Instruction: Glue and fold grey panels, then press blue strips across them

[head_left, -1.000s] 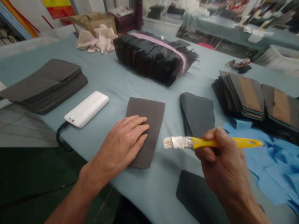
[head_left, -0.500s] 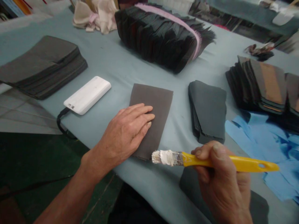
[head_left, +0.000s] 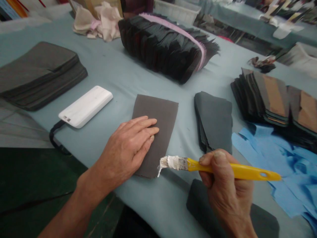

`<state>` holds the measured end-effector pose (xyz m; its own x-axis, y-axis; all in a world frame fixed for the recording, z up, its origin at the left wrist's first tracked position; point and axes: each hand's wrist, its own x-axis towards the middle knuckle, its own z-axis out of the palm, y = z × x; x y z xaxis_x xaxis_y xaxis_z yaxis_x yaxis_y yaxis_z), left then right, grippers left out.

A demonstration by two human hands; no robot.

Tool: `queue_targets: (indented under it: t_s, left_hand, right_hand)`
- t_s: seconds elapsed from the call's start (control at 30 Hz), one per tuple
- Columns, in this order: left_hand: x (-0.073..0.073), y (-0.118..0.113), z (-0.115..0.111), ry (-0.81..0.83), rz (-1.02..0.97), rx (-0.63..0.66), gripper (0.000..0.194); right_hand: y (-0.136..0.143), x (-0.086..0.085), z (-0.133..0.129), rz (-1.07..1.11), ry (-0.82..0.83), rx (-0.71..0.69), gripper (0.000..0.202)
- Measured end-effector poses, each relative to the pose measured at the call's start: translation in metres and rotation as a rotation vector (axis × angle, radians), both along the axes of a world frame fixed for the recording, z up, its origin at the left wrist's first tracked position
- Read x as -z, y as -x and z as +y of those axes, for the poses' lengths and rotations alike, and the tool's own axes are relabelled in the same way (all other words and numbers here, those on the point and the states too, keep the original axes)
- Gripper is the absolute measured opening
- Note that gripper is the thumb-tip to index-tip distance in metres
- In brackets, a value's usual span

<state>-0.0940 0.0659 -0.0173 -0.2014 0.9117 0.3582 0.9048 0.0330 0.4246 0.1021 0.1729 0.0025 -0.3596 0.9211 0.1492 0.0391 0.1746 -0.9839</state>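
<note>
The left hand (head_left: 131, 142) hides part of the grey panel (head_left: 158, 109); the right hand (head_left: 226, 178) covers some of a dark piece (head_left: 201, 205) at lower right. The left edge crops a dark stack (head_left: 44, 72); upper-right clutter (head_left: 283, 28) is blurred.

Brush (head_left: 192, 164) in the right grip (head_left: 226, 185): yellow handle (head_left: 252, 172) is smooth plastic, faint gloss; ferrule (head_left: 183, 163) is dull metal, smeared; bristles (head_left: 162, 162) are rough, clotted with thick white paste (head_left: 172, 162), wet-looking. Sheet (head_left: 164, 115) under the left grip (head_left: 130, 142) is matt, smooth; cloth or thin board, can't tell. Just beyond the right grip, dark stack (head_left: 215, 120) looks matt, smooth-faced. Right of the right grip, blue scraps (head_left: 279, 165): thin, matt, cloth-like. Left of the left grip, white block (head_left: 86, 105): smooth plastic, soft sheen. Table (head_left: 104, 69) covering is matt, lightly wrinkled. Far beyond both grips, bundle (head_left: 158, 49) shows rough, ragged edges; pale rag (head_left: 107, 21) is crumpled matt cloth.
</note>
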Motion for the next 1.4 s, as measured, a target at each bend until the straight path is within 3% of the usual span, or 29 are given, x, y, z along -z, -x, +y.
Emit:
queue_targets:
  t_s: [0.2, 0.4, 0.63, 0.83, 0.97, 1.1, 1.23, 1.4]
  left_hand:
    - [0.003, 0.0, -0.001, -0.018, 0.009, -0.007, 0.033]
    - [0.003, 0.0, -0.002, -0.007, 0.026, -0.015, 0.033]
    - [0.001, 0.0, 0.0, -0.007, 0.016, -0.012, 0.033]
    - [0.001, -0.001, 0.0, -0.011, 0.002, -0.015, 0.032]
    - [0.001, -0.001, -0.001, -0.01, -0.005, -0.016, 0.032]
    - [0.001, -0.001, 0.0, -0.016, -0.011, -0.014, 0.033]
    - [0.002, -0.001, 0.0, -0.022, -0.01, -0.014, 0.032]
    - [0.003, -0.001, 0.0, -0.027, -0.004, -0.018, 0.032]
  right_hand:
    - [0.01, -0.001, 0.01, 0.003, 0.004, -0.054, 0.056]
    - [0.012, -0.009, 0.021, -0.009, 0.01, -0.012, 0.052]
    - [-0.001, -0.022, -0.02, -0.095, 0.238, 0.126, 0.052]
    - [-0.006, -0.005, -0.024, -0.076, 0.055, 0.118, 0.046]
    - [-0.007, -0.009, -0.025, -0.06, 0.048, 0.191, 0.042]
    - [-0.007, -0.013, -0.033, -0.125, 0.088, 0.1, 0.051]
    - [-0.006, -0.007, -0.023, -0.099, -0.029, -0.013, 0.049]
    - [-0.001, -0.014, -0.025, -0.066, -0.003, 0.136, 0.05]
